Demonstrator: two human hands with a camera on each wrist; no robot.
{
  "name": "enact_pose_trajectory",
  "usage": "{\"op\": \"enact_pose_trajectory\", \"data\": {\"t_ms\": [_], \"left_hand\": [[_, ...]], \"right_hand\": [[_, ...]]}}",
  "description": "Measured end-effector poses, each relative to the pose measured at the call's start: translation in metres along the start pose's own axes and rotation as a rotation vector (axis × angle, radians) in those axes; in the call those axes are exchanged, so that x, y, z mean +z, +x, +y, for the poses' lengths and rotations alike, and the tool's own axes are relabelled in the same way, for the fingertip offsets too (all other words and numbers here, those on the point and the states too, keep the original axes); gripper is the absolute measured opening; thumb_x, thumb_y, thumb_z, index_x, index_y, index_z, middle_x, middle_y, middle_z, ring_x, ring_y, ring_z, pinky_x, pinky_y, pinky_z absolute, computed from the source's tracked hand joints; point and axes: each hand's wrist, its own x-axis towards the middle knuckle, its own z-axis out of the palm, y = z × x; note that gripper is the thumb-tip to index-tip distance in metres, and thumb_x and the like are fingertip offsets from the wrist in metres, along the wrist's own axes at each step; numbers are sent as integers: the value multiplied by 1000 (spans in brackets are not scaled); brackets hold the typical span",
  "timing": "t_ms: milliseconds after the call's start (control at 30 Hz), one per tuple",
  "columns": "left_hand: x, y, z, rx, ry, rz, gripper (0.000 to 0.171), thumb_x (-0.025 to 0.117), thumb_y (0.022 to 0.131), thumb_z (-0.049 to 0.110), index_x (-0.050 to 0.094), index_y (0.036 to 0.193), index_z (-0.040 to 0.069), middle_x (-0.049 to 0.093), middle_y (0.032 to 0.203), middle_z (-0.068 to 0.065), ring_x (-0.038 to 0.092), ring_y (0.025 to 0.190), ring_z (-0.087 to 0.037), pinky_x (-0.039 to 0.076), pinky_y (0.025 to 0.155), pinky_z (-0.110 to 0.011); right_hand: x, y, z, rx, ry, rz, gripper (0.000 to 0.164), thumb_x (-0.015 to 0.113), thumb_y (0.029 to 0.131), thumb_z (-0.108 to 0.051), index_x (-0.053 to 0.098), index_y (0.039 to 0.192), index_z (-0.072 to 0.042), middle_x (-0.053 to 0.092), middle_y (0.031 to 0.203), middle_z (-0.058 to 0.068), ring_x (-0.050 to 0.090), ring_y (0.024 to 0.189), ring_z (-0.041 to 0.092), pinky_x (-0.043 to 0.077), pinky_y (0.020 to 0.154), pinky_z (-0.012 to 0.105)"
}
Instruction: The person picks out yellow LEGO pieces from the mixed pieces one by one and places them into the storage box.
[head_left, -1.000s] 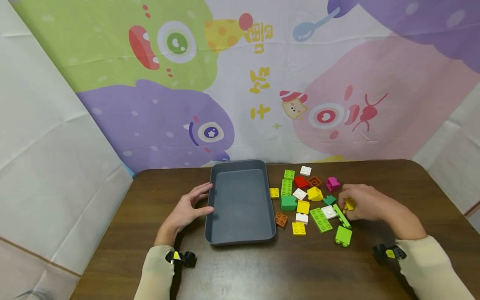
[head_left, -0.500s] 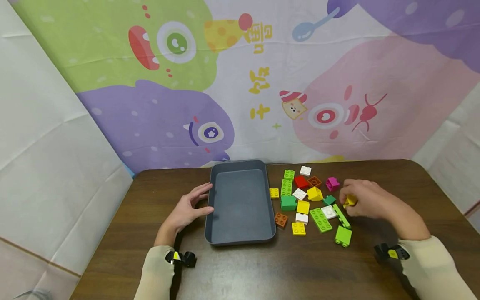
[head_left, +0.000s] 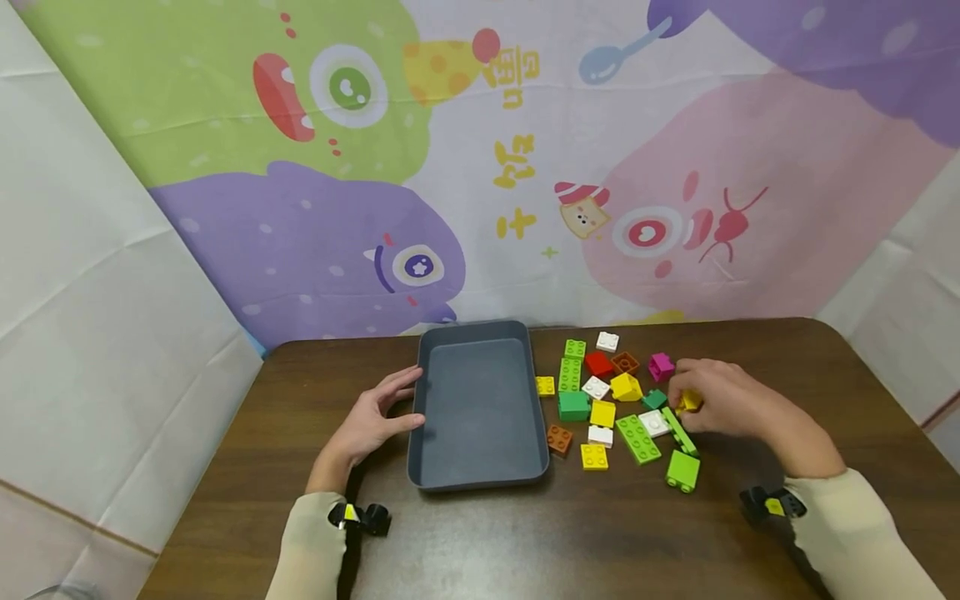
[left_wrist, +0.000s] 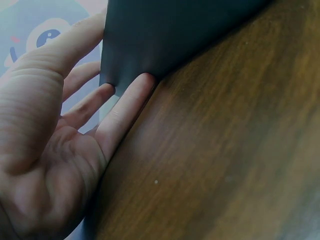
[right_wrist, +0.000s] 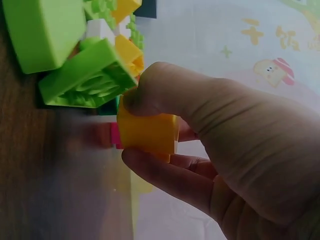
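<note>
My right hand [head_left: 723, 398] pinches a yellow building block [right_wrist: 148, 131] between thumb and fingers at the right end of a spread of loose blocks. In the right wrist view the block's smooth side faces the camera, close beside a tilted light green block [right_wrist: 90, 77]. A magenta block [head_left: 661, 367] and a small dark green block [head_left: 654, 399] lie near that hand in the head view. My left hand [head_left: 372, 425] touches the left side of a dark grey rectangular tray [head_left: 480, 483], its fingers extended against the outer wall [left_wrist: 145, 40].
Several yellow, white, green, red and brown blocks lie between tray and right hand, including a long light green block [head_left: 638, 439] and a brown block [head_left: 558, 439]. The brown wooden table [head_left: 480, 542] ends at a cartoon-printed cloth [head_left: 517, 283] behind.
My right hand has shifted slightly, now a little further left, still pinching the yellow block. The left hand stays at the tray. The head view has moved slightly.
</note>
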Motion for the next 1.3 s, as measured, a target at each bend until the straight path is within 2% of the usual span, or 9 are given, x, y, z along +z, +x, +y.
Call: {"op": "enact_pose_trajectory", "data": {"t_ms": [100,267,600,800,933,1167,1300], "left_hand": [[-1,-1,0,0,-1,0,76,79,85,10,43,152,7,34,162,-9,42,139,-41,28,118,-65],[-1,-1,0,4,5,-1,75,79,85,10,43,152,6,34,162,-9,42,139,-40,30,117,-63],[-1,0,-1,16,13,-1,75,79,85,9,44,151,5,34,162,-9,43,138,-41,30,117,-62],[-1,0,-2,14,21,0,74,78,86,10,43,151,7,34,162,-9,42,139,-41,29,117,-64],[-2,0,-3,11,22,0,74,78,86,10,44,152,8,34,162,-9,42,139,-41,29,117,-64],[-2,1,-4,8,23,0,75,79,86,13,43,152,7,34,162,-8,42,139,-41,31,116,-64],[-2,2,-4,5,22,-3,76,79,86,13,43,152,7,34,162,-8,42,139,-41,30,117,-64]], "right_hand": [[3,2,-1,-9,9,-11,20,85,71,-17,69,79,-26,57,87,-5,52,78,17,50,69,36],[3,4,-1,-13,-10,18,21,86,70,-16,70,78,-26,57,84,-5,52,76,17,51,69,35],[-15,13,-10,9,-24,41,19,85,71,-15,72,81,-23,56,84,-4,53,77,18,56,71,38],[-15,15,-10,-4,-13,58,17,85,71,-16,73,81,-22,56,83,-5,53,76,17,55,71,37],[-16,20,-14,-42,-36,131,17,85,70,-15,74,82,-21,58,84,-5,54,76,17,55,70,36],[-16,26,-19,-107,-76,340,19,87,69,-11,76,84,-16,65,89,2,56,81,22,60,73,44],[-12,27,-22,-111,-78,450,21,88,69,-10,77,86,-12,65,91,5,56,82,24,62,73,45]]}}
